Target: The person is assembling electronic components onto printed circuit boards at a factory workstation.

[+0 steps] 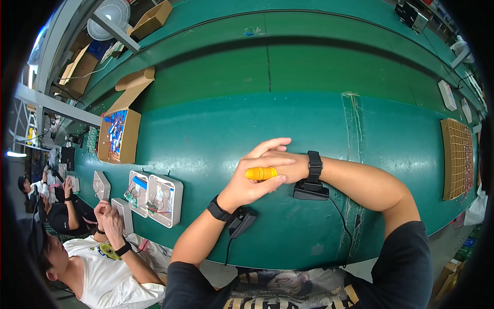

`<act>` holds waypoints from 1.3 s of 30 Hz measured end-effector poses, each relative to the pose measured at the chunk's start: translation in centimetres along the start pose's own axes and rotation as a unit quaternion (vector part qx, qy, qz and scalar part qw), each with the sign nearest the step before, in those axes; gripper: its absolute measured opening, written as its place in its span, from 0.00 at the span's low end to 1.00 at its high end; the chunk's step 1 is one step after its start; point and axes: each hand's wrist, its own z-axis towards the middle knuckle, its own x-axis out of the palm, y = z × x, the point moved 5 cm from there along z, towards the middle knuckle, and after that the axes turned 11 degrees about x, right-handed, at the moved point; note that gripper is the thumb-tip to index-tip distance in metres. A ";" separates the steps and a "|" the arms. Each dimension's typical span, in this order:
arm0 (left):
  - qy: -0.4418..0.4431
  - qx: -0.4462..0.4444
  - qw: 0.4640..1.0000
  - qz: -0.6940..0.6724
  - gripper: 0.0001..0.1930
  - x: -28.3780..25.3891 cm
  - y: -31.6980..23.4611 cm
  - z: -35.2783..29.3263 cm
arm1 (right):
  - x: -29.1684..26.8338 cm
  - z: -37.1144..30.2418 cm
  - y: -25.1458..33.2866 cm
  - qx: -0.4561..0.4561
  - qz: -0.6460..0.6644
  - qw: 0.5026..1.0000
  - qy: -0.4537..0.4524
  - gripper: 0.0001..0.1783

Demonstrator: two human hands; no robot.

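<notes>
My hands meet over the middle of the bench. A short, ribbed yellow handle [261,173], perhaps a screwdriver's, lies in the crook between thumb and forefinger of my left hand [242,177]. Whatever extends from the handle is hidden. The left fingers reach over my right hand [294,166], which comes in from the right with its fingers mostly covered, so their grip cannot be seen. Black bands circle both wrists. Each has a black wedge-shaped device with a cable beside it, one by the left wrist [242,221] and one by the right wrist [311,191].
Open pale housings [176,206] with wires and a blue part lie to the left, where a co-worker's hands [109,220] handle another. Beyond is a cardboard box [131,136] of blue parts. A divided brown tray [455,159] stands at the right edge. Clear tape [354,134] crosses the green bench.
</notes>
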 end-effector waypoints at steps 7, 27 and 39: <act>-0.072 -0.154 0.975 -0.146 0.20 0.0 1.3 -1.0 | -0.5 -0.2 -0.1 0.129 0.121 0.984 0.023 0.04; -0.162 -0.044 0.977 -0.129 0.29 -1.7 2.3 -1.4 | -0.7 0.1 -0.2 0.172 0.362 0.914 0.068 0.41; -0.145 -0.042 0.983 -0.108 0.31 -1.7 2.4 -1.6 | 0.1 -1.0 0.0 0.258 0.365 0.873 0.193 0.46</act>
